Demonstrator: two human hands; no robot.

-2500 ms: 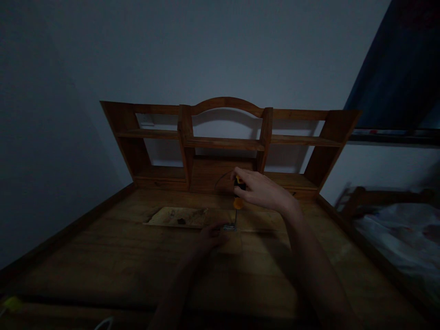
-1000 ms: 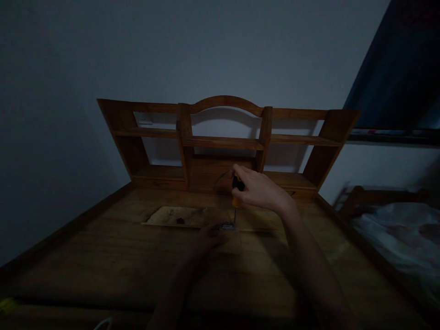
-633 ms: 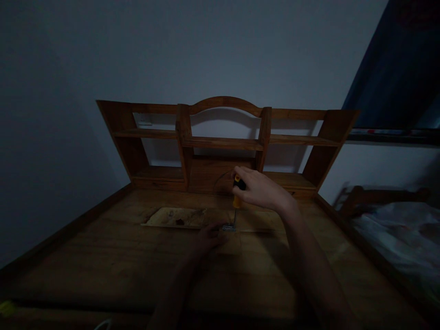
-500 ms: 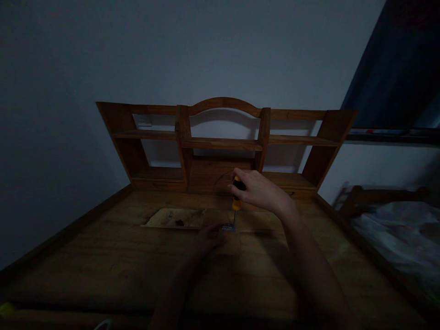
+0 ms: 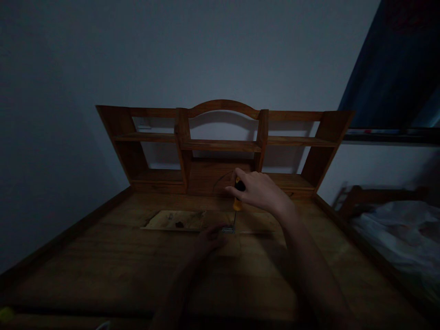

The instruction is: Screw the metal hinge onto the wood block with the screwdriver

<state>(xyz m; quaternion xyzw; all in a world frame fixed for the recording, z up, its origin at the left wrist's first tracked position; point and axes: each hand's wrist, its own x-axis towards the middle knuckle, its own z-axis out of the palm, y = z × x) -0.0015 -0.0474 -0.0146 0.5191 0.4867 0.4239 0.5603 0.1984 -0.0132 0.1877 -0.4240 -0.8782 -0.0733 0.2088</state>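
A screwdriver (image 5: 237,204) with a yellow-and-black handle stands nearly upright in my right hand (image 5: 258,189), whose fingers wrap the top of the handle. Its thin shaft runs down to the right end of a small metal hinge (image 5: 227,230). That hinge lies on the wooden desk top (image 5: 137,261). From the left, my left hand (image 5: 208,240) holds the hinge between its fingers and thumb, which are dim in shadow. The tip of the screwdriver is too small and dark to make out.
Behind my hands, a wooden shelf unit (image 5: 222,145) stands against the wall. Left of the hinge is a pale, rough recessed strip (image 5: 177,220) with a dark hole. White plastic sheeting (image 5: 400,229) lies beyond the desk's right edge. A yellow thing (image 5: 6,314) shows at lower left.
My right hand has turned slightly on the screwdriver handle, its thumb now reaching further left. My left hand stays at the hinge. The view has shifted a little.
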